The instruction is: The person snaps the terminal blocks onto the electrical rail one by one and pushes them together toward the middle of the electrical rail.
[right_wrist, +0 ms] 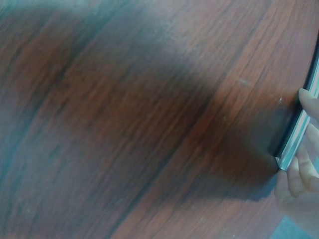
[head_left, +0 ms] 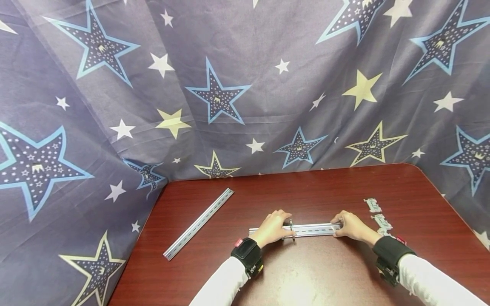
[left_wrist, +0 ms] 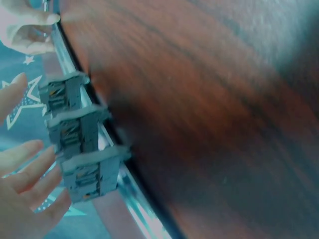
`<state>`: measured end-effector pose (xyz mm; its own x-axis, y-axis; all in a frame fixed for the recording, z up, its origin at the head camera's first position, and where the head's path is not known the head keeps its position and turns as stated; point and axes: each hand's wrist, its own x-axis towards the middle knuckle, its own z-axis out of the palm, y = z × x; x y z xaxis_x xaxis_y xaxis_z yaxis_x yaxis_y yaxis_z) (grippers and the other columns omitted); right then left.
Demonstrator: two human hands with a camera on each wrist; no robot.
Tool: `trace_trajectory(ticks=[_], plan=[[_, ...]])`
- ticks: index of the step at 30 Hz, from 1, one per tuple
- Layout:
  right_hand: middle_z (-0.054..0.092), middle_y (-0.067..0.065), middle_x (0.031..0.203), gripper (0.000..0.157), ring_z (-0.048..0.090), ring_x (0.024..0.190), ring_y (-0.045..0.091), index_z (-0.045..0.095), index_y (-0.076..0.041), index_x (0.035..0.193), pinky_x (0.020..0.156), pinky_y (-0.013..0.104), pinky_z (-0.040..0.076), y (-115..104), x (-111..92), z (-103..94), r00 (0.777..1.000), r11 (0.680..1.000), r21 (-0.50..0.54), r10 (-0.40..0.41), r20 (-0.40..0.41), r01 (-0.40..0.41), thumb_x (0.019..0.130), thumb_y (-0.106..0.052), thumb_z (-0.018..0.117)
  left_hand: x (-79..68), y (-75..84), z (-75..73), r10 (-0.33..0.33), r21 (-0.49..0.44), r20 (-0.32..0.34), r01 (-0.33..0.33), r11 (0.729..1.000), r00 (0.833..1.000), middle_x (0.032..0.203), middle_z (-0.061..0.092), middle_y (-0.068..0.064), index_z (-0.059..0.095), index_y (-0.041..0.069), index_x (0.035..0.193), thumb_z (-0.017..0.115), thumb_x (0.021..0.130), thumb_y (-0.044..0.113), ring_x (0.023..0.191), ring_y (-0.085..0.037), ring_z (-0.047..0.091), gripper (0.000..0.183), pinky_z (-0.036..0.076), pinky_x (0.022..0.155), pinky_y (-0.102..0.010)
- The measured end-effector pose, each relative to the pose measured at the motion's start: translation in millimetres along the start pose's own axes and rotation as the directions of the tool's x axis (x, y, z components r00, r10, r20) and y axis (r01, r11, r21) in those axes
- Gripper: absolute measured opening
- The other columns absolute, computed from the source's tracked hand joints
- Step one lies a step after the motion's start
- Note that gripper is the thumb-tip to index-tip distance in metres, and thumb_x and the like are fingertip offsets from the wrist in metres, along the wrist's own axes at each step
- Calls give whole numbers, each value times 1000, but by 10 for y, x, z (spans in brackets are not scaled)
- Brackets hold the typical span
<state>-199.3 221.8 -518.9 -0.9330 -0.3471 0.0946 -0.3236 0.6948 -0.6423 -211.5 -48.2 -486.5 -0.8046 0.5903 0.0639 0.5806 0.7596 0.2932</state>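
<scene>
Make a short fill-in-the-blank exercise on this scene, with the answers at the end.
1. In the left wrist view, ____ blocks sit in a row on a rail.
2. That rail is gripped near its end by the ____ hand.
3. A second rail lies on the table's ____ side.
4. Both sleeves are ____ in colour.

Missing words: three; right; left; white.

Dusky cloth backdrop [head_left: 264, 106], blue, yellow and white stars [head_left: 218, 95], reddish-brown wood-grained table [head_left: 275, 195]
</scene>
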Motion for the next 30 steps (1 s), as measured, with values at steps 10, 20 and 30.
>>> trace_trajectory(ticks=[10, 20, 30], plan=[[59, 9, 78, 29, 50, 70, 18, 66, 3, 81, 60, 29, 38, -35, -13, -20, 1000, 1000, 2, 6, 20, -6, 55, -5, 75, 11, -5, 130, -7, 17, -3, 7, 1000, 1000, 102, 59, -2, 58, 7, 113, 70, 68, 38, 96, -16, 53, 56, 39, 79, -27], [58, 8, 78, 29, 48, 69, 17, 66, 2, 81, 60, 29, 37, -27, -15, -13, 1000, 1000, 14, 24, 15, -25, 54, -5, 76, 33, 35, 152, 8, 19, -20, -8, 1000, 1000, 100, 61, -2, 60, 7, 108, 72, 67, 32, 94, -16, 55, 50, 40, 79, -26], [58, 9, 78, 30, 48, 69, 17, 66, 3, 81, 60, 30, 37, -34, -15, -18, 999, 999, 17, 33, 16, -33, 54, -5, 76, 84, 118, 146, 16, 18, 0, -16, 1000, 1000, 101, 61, -3, 60, 6, 108, 72, 68, 31, 95, -16, 56, 49, 40, 79, -25]])
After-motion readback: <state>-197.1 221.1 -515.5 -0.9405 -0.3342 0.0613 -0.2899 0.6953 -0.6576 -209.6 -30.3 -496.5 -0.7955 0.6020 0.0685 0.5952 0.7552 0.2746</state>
